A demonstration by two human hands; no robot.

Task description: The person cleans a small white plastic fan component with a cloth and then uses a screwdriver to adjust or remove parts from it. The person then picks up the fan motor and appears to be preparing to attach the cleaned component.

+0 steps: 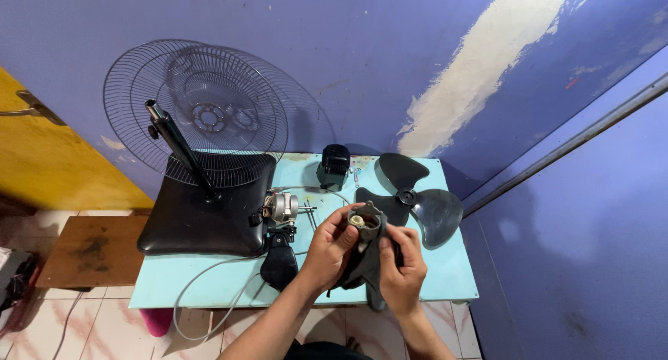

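Head view looks down on a light blue table set against a purple wall. At the far left of it sits a black fan base with its black pole slanting up and to the left, and a round wire fan guard leans on the wall behind. Just right of the base lies a small silver motor, with a grey cord looping off the front edge of the table.

Left hand comes up from below, wrist bent inward, its fingers closed around the left side of a dark grey fan housing part, thumb near a pale round piece at its top. Right hand meets it from the other side, fingers curled around the part's right edge; it may also be pinching a dark cloth, though that is hard to tell. The part is held above the table's front middle.

Behind the hands stands a small black cap, and to the right a black three-bladed fan blade lies flat.
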